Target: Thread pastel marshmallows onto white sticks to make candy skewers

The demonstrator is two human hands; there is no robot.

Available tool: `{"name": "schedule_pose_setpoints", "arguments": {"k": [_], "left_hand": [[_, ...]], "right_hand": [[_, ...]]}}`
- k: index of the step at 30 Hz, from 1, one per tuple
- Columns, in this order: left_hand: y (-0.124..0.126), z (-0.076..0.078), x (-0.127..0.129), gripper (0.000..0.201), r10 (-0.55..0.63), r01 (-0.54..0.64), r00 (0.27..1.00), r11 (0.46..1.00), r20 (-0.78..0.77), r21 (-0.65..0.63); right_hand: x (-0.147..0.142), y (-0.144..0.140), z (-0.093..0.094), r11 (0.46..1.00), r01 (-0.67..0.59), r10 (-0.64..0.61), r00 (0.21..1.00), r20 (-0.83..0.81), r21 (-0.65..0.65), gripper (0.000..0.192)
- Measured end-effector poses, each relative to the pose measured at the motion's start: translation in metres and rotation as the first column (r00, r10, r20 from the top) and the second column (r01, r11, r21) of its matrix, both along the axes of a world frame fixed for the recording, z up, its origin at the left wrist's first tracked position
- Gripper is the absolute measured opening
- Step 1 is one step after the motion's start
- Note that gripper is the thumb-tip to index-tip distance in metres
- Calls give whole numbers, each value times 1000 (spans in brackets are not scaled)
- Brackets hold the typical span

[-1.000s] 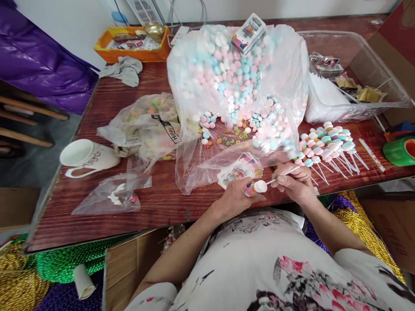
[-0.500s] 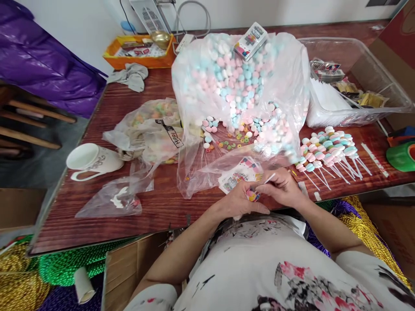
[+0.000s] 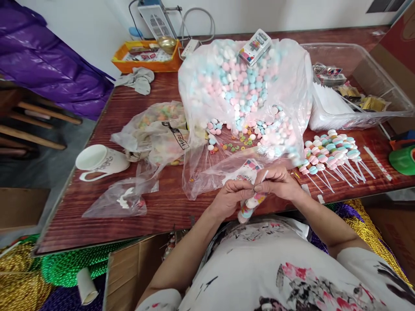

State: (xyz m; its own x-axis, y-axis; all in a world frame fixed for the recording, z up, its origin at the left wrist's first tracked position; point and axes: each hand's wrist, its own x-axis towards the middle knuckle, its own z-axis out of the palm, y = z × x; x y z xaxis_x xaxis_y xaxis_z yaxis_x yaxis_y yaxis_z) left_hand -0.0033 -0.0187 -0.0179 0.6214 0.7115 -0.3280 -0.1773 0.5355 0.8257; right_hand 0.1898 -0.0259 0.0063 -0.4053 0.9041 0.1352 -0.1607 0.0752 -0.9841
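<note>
At the near table edge, the left hand and right hand pinch shut together on a candy stick half inside its small printed wrapper, just below the big candy bag.

glossy wooden table, clear plastic bag

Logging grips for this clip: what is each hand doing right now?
Left hand: closed, pinching the small printed bag around the candy.
Right hand: closed on the white stick at the bag's top.
</note>
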Motion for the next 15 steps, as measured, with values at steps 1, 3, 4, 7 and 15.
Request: {"name": "schedule_pose_setpoints", "arguments": {"k": [1,3,4,7,15], "left_hand": [[-4,-2,3,27,69,-69,997,997,18,-21],[-9,-6,7,28,186,-185,982,982,34,-37],[-11,-8,9,28,240,-239,970,970,32,-29],[-12,-13,10,30,403,-402,915,913,-3,63],[-12,-15,17,19,550,-402,835,631,-18,663]], "right_hand": [[-4,2,-2,1000,-7,7,1000,11,28,22],[-10,4,-7,997,13,-16,999,43,80,22],[-11,4,-11,995,56,-61,997,47,88,20],[-13,-3,-21,964,265,-264,964,-31,28,32],[-36,-28,-41,765,559,-608,791,72,319,7]]}}
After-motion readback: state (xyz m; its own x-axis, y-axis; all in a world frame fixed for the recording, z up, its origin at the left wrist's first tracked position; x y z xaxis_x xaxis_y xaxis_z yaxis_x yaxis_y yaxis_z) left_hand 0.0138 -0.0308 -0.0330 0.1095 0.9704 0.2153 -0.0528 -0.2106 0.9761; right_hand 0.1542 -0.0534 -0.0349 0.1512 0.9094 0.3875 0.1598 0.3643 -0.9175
